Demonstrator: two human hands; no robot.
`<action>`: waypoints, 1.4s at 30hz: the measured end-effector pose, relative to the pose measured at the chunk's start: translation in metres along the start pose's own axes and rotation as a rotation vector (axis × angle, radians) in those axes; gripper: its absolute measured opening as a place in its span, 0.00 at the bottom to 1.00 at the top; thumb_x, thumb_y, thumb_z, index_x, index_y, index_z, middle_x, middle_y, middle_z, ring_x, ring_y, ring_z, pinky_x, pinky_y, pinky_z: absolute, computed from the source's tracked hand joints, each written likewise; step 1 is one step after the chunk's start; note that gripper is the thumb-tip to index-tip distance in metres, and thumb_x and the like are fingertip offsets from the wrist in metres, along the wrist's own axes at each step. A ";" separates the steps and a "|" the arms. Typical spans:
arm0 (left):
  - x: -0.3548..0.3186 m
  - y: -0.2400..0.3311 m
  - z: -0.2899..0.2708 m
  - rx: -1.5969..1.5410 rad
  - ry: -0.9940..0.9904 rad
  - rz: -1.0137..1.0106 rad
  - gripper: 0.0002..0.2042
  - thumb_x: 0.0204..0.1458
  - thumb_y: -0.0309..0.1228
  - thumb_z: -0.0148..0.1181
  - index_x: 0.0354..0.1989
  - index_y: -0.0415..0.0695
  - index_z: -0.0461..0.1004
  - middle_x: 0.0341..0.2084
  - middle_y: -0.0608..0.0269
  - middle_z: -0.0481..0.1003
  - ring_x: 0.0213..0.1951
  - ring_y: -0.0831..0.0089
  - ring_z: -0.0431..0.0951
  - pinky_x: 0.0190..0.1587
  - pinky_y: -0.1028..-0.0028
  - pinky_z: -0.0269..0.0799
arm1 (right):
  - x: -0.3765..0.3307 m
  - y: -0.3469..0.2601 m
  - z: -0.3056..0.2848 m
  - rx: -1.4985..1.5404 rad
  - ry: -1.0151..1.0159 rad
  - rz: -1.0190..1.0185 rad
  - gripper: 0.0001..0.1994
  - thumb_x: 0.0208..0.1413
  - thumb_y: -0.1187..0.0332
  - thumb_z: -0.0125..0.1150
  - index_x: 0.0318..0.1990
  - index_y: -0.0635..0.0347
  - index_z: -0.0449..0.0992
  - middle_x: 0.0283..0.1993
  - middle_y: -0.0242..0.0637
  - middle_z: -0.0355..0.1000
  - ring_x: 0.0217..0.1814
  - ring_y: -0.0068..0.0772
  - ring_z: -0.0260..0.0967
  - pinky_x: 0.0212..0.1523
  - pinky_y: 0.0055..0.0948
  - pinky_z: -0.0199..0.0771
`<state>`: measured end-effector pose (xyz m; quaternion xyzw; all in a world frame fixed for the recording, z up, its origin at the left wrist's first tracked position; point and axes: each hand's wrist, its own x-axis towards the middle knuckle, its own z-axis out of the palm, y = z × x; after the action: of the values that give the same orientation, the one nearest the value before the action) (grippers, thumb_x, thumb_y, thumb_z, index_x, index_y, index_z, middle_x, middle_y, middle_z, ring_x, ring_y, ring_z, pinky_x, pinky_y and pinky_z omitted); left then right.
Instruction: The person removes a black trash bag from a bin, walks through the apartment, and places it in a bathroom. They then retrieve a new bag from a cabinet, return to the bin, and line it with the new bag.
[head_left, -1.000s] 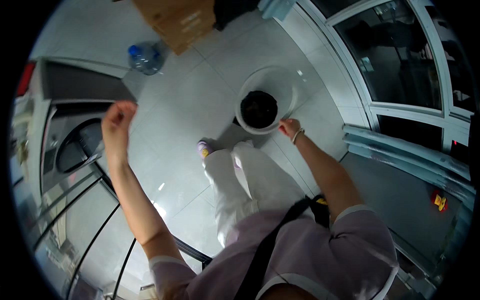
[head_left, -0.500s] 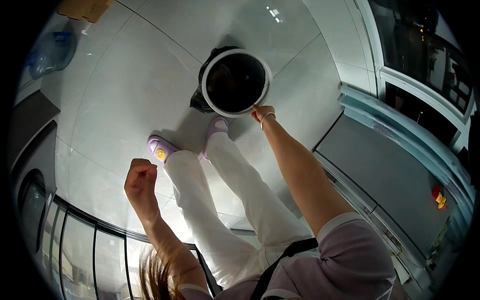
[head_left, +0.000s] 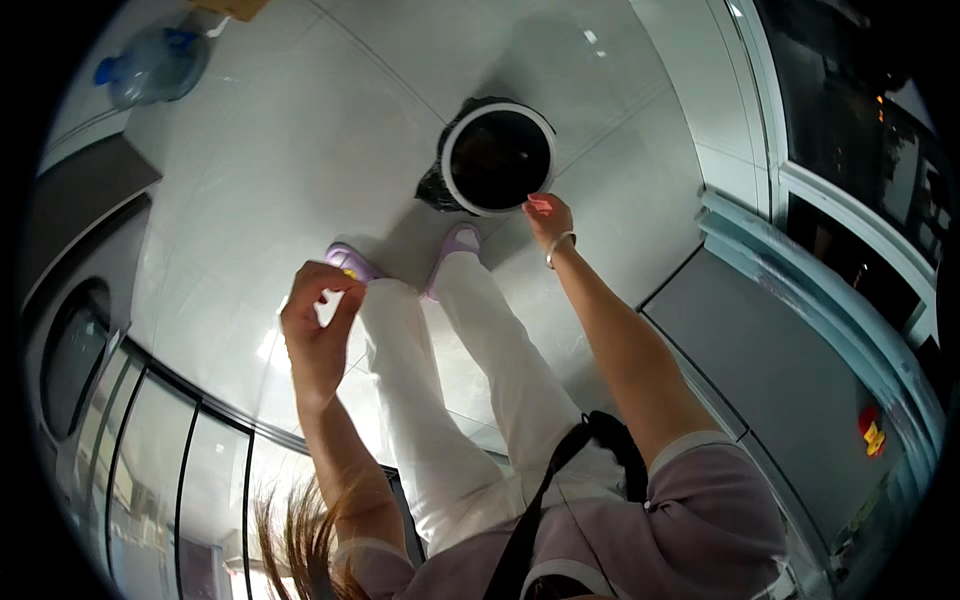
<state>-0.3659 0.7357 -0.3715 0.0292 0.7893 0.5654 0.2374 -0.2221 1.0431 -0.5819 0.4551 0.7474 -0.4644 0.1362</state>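
Right hand (head_left: pixel 545 215) pinches a small pink scrap (head_left: pixel 539 204) at the round white-rimmed, black-lined bin (head_left: pixel 498 158), seemingly mid-disposal, needing release over the opening; left hand (head_left: pixel 318 330) hangs loosely curled, empty.

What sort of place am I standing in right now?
Probably a home laundry or utility area: a front-loading washing machine with a round door, a glossy white tiled floor, and a round white bin with a black liner by your right hand.
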 end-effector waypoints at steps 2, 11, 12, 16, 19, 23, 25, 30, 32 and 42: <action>-0.011 0.039 -0.015 0.052 0.006 0.017 0.07 0.38 0.16 0.57 0.24 0.42 0.71 0.24 0.68 0.69 0.30 0.76 0.65 0.31 0.78 0.56 | -0.046 -0.086 -0.010 0.048 -0.075 -0.242 0.09 0.45 0.73 0.60 0.37 0.57 0.73 0.41 0.35 0.70 0.38 0.30 0.68 0.36 0.25 0.69; -0.111 0.248 -0.074 0.214 -0.005 0.178 0.04 0.36 0.18 0.59 0.22 0.41 0.73 0.22 0.65 0.69 0.30 0.68 0.65 0.34 0.73 0.61 | -0.299 -0.390 -0.118 -0.072 -0.524 -1.281 0.13 0.37 0.76 0.62 0.34 0.54 0.74 0.37 0.30 0.70 0.40 0.32 0.64 0.39 0.29 0.65; -0.128 0.265 -0.082 0.229 0.014 0.200 0.04 0.37 0.19 0.59 0.22 0.42 0.73 0.22 0.65 0.69 0.30 0.69 0.65 0.34 0.73 0.61 | -0.315 -0.399 -0.123 -0.090 -0.562 -1.308 0.13 0.35 0.76 0.63 0.33 0.55 0.74 0.37 0.30 0.70 0.39 0.32 0.64 0.40 0.30 0.64; -0.187 0.306 -0.113 0.262 0.156 0.266 0.04 0.37 0.19 0.59 0.22 0.42 0.73 0.22 0.66 0.69 0.30 0.69 0.65 0.33 0.73 0.61 | -0.364 -0.426 -0.137 -0.151 -0.657 -1.370 0.09 0.35 0.78 0.63 0.28 0.56 0.73 0.29 0.30 0.70 0.31 0.30 0.63 0.34 0.26 0.64; -0.233 0.321 -0.137 0.236 0.259 0.242 0.05 0.36 0.18 0.59 0.22 0.41 0.73 0.22 0.66 0.70 0.31 0.70 0.66 0.37 0.74 0.60 | -0.399 -0.443 -0.139 -0.114 -0.729 -1.387 0.06 0.37 0.78 0.62 0.25 0.57 0.73 0.24 0.29 0.69 0.26 0.26 0.62 0.27 0.22 0.64; -0.289 0.326 -0.168 0.212 0.350 0.222 0.05 0.36 0.18 0.59 0.21 0.41 0.72 0.23 0.66 0.69 0.32 0.70 0.66 0.39 0.74 0.59 | -0.447 -0.457 -0.145 -0.176 -0.844 -1.322 0.04 0.41 0.76 0.60 0.27 0.58 0.74 0.26 0.29 0.70 0.27 0.26 0.62 0.28 0.23 0.64; -0.311 0.323 -0.186 0.223 0.383 0.243 0.04 0.38 0.19 0.59 0.22 0.42 0.72 0.23 0.68 0.69 0.32 0.72 0.65 0.34 0.75 0.59 | -0.464 -0.464 -0.144 -0.196 -0.867 -1.288 0.04 0.42 0.76 0.60 0.27 0.58 0.74 0.26 0.30 0.71 0.27 0.25 0.61 0.29 0.23 0.64; -0.363 0.306 -0.240 0.195 0.396 0.319 0.04 0.40 0.19 0.58 0.22 0.43 0.72 0.23 0.69 0.69 0.32 0.73 0.65 0.34 0.75 0.58 | -0.517 -0.487 -0.141 -0.402 -0.851 -1.230 0.01 0.46 0.76 0.57 0.27 0.60 0.73 0.30 0.26 0.69 0.27 0.16 0.59 0.31 0.16 0.60; -0.378 0.301 -0.260 0.154 0.424 0.351 0.04 0.40 0.19 0.58 0.23 0.43 0.72 0.23 0.69 0.69 0.31 0.75 0.65 0.34 0.75 0.57 | -0.530 -0.492 -0.138 -0.363 -0.922 -1.041 0.01 0.47 0.75 0.57 0.28 0.61 0.72 0.31 0.27 0.69 0.29 0.16 0.60 0.32 0.16 0.60; -0.447 0.272 -0.355 0.081 0.485 0.460 0.02 0.43 0.23 0.56 0.23 0.43 0.70 0.23 0.72 0.68 0.30 0.80 0.63 0.33 0.79 0.53 | -0.627 -0.515 -0.102 -0.138 -1.180 -0.800 0.07 0.54 0.68 0.50 0.29 0.61 0.70 0.32 0.29 0.66 0.29 0.15 0.54 0.31 0.14 0.55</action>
<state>-0.1750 0.3802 0.1161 0.0806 0.8174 0.5629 -0.0924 -0.2711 0.6995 0.1589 -0.1906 0.6864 -0.5990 0.3656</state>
